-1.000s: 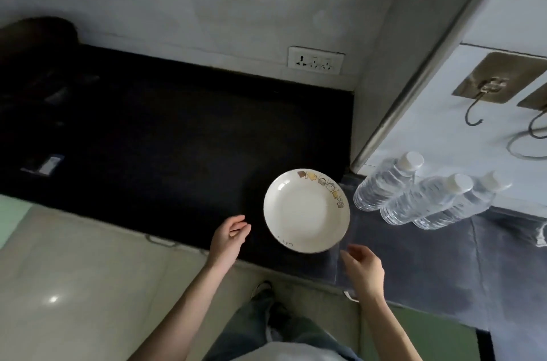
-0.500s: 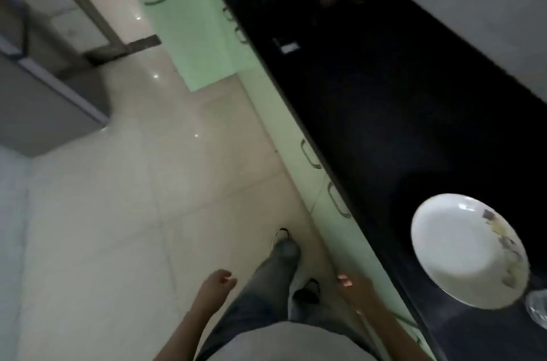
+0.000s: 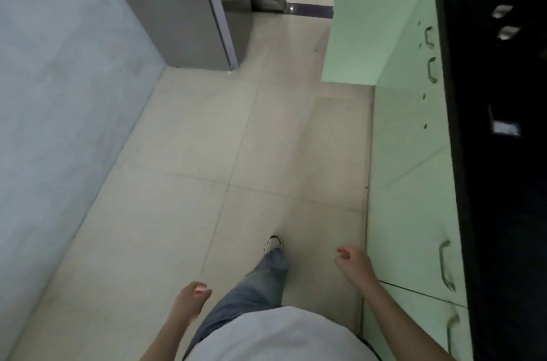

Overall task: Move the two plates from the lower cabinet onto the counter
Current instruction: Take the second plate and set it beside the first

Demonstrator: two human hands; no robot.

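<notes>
- Pale-green lower cabinet doors [image 3: 414,183] run along the right under the dark table [image 3: 503,212]; no plate shows anywhere in view.
- Risk, as I judge it: grabbing the wrong handle [image 3: 446,266], or catching a shin on the door swung open ahead [image 3: 376,29].
- Left hand [image 3: 194,300] and right hand [image 3: 353,264] hang loosely curled, holding and touching nothing.

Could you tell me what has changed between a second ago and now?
The person has turned left, away from the counter, and now walks along the green cabinets. The white plate set down there has left the view. The left hand and right hand dropped to the sides. Both hands stay empty.
</notes>
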